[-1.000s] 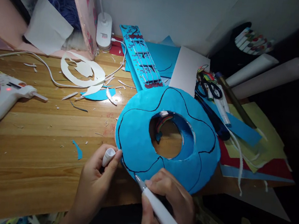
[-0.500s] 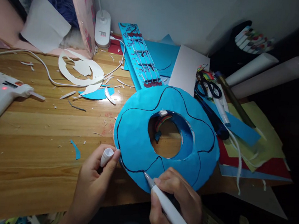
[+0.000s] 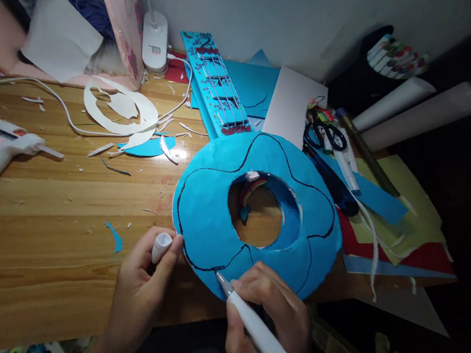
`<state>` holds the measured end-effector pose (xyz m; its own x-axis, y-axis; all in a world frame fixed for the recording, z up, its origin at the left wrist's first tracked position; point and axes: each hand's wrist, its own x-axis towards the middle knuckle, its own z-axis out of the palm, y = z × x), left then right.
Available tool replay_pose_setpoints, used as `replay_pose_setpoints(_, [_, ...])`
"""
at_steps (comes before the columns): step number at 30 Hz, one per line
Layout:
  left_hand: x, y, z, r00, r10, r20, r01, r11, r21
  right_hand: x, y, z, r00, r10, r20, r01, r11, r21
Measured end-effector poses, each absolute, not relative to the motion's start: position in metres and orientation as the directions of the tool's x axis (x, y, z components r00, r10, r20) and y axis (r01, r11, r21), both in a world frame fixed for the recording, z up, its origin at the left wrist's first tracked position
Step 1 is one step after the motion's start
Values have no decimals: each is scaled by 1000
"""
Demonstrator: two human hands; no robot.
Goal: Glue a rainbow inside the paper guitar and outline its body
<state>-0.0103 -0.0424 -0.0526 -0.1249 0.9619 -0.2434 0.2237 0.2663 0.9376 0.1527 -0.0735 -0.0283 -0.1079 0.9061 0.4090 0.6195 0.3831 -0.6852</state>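
Observation:
A blue craft guitar (image 3: pixel 208 196) lies with its round body towards me, a wavy black outline drawn around its sound hole. Its neck (image 3: pixel 222 87) points to the back and carries string-like lines and dark red patterns. My right hand (image 3: pixel 273 311) grips a white marker (image 3: pixel 268 339), its tip touching the black line near the body's front edge. Between thumb and fingers, my left hand (image 3: pixel 145 279) has a white marker cap (image 3: pixel 161 247), open end up. The left thumb tip is at the body's left rim.
A white glue gun (image 3: pixel 0 152) with a red light lies at far left. Paper cut-offs (image 3: pixel 120 106) and scraps litter the wooden table (image 3: pixel 58 270). Black-handled scissors (image 3: pixel 325 136), coloured sheets (image 3: pixel 399 235) and paper rolls (image 3: pixel 424 121) are on the right. A power strip (image 3: pixel 155 42) stands behind.
The marker tip has shifted slightly left along the black outline. The whole view has moved a little, so everything appears farther left. My left hand keeps its hold on the cap.

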Motion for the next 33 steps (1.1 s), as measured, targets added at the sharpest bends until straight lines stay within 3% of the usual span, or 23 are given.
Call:
replay_pose_setpoints(4, [-9,-43,-51,-122,963,-239,234,262,936,156,-76,-28,-39,918,395,624,331,-707])
replay_pose_setpoints(10, [-10,-42,-53,-131,964,-230,211,254,944,150,-72,-26,-95,906,412,610,380,-695])
replay_pose_setpoints(16, [-11,-42,-55,-139,965,-224,200,249,948,157,-74,-28,-10,939,345,640,271,-719])
replay_pose_setpoints(33, [-11,-41,-52,-167,956,-243,165,270,949,166,-71,-24,-9,951,309,620,247,-744])
